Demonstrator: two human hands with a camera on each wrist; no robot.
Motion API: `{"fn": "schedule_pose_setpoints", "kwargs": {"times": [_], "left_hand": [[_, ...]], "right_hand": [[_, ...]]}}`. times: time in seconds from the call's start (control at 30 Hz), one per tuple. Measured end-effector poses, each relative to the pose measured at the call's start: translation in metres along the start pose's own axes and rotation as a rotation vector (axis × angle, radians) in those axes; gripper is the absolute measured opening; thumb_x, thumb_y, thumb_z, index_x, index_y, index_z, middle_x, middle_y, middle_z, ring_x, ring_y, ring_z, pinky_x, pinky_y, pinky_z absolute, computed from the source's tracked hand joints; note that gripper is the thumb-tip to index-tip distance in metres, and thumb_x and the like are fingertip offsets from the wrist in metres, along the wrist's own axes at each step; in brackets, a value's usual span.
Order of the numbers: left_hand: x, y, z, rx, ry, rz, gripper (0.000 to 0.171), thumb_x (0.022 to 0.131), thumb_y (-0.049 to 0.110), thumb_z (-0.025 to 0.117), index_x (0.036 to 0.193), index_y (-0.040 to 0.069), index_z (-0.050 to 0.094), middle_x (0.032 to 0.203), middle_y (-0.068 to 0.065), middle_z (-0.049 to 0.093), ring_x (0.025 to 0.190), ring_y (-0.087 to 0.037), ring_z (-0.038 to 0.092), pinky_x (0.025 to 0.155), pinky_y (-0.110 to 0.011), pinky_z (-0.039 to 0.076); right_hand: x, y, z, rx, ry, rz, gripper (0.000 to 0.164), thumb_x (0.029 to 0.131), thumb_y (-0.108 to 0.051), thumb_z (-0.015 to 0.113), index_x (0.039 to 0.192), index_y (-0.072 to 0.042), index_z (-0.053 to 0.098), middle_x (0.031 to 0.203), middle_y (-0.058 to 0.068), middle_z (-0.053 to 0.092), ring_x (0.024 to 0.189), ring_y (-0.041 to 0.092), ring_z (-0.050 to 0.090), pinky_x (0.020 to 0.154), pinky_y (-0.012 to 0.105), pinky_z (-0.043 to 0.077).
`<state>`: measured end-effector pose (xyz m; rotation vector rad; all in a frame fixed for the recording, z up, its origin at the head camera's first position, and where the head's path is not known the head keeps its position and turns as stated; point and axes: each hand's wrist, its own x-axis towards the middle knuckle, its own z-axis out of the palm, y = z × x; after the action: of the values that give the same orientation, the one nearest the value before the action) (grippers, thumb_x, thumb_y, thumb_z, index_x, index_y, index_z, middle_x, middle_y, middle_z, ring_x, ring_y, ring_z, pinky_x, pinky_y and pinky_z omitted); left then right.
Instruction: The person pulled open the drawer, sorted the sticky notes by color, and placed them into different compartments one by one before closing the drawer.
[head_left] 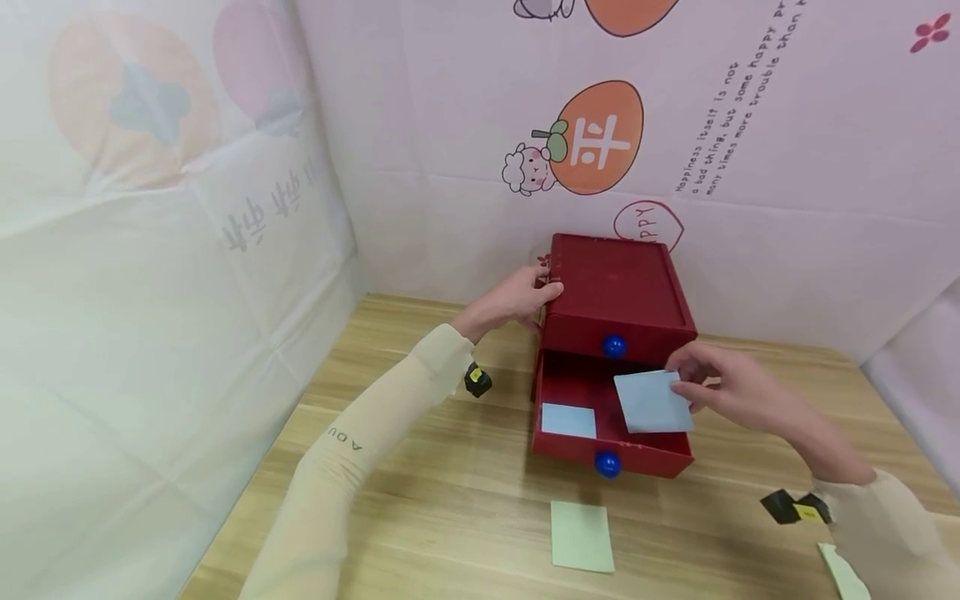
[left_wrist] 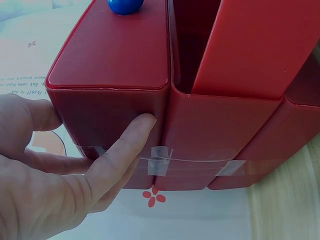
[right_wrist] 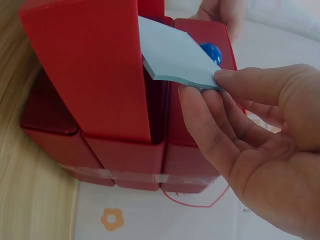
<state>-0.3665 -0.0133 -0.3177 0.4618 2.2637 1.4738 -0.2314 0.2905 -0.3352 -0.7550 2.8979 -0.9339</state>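
A dark red drawer cabinet (head_left: 618,279) with blue knobs stands against the wall. Its middle drawer (head_left: 611,452) is pulled out. My left hand (head_left: 519,297) rests at the cabinet's left side, some digits on the top edge; in the left wrist view a straight finger (left_wrist: 125,142) presses the side wall. Between thumb and fingers, my right hand (head_left: 731,387) pinches a light blue sticky note pad (head_left: 654,402) by its corner, over the drawer's right part. The right wrist view shows the pad's thin edge (right_wrist: 180,80). Another light blue note (head_left: 568,421) lies in the drawer's left front.
A pale green sticky note (head_left: 582,537) lies on the wooden table (head_left: 420,517) before the drawer. Another pale green piece (head_left: 843,571) shows partly under the right sleeve. A printed white cloth (head_left: 450,125) covers the walls behind and beside. Clear tape (left_wrist: 200,161) runs across the cabinet's side.
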Motion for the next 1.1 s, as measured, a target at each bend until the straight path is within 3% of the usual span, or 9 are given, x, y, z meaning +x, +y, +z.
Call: {"fn": "schedule_pose_setpoints", "kwargs": {"times": [0.37, 0.53, 0.73, 1.1], "left_hand": [[0.0, 0.001, 0.001, 0.015, 0.0, 0.023, 0.059, 0.104, 0.028, 0.049, 0.154, 0.006, 0.028, 0.137, -0.018, 0.055, 0.108, -0.03, 0.065, 0.082, -0.05, 0.06], [-0.003, 0.003, 0.001, 0.004, -0.005, 0.026, 0.056, 0.104, 0.027, 0.049, 0.152, 0.006, 0.031, 0.135, -0.018, 0.056, 0.108, -0.031, 0.064, 0.084, -0.052, 0.059], [-0.004, 0.002, 0.002, 0.015, -0.003, 0.03, 0.056, 0.104, 0.028, 0.048, 0.153, 0.006, 0.031, 0.134, -0.018, 0.056, 0.108, -0.029, 0.065, 0.079, -0.047, 0.061], [-0.003, 0.0, 0.001, 0.01, -0.002, 0.025, 0.055, 0.104, 0.028, 0.049, 0.152, 0.008, 0.032, 0.134, -0.018, 0.056, 0.111, -0.029, 0.063, 0.083, -0.048, 0.06]], "right_hand": [[0.011, -0.006, 0.013, -0.034, -0.08, 0.115, 0.024, 0.087, -0.009, 0.072, 0.109, -0.004, 0.063, 0.087, 0.005, 0.065, 0.067, 0.01, 0.062, 0.057, 0.022, 0.058], [0.015, -0.007, 0.017, -0.011, -0.118, 0.163, 0.026, 0.086, -0.011, 0.074, 0.108, -0.002, 0.063, 0.09, 0.007, 0.065, 0.071, 0.012, 0.063, 0.06, 0.022, 0.059], [0.016, -0.006, 0.019, -0.029, -0.111, 0.152, 0.024, 0.087, -0.01, 0.072, 0.107, 0.0, 0.063, 0.09, 0.008, 0.066, 0.071, 0.011, 0.064, 0.061, 0.024, 0.06], [0.013, -0.006, 0.014, -0.061, -0.077, 0.147, 0.018, 0.09, -0.013, 0.07, 0.103, -0.002, 0.064, 0.089, 0.009, 0.068, 0.064, 0.009, 0.064, 0.059, 0.021, 0.058]]}}
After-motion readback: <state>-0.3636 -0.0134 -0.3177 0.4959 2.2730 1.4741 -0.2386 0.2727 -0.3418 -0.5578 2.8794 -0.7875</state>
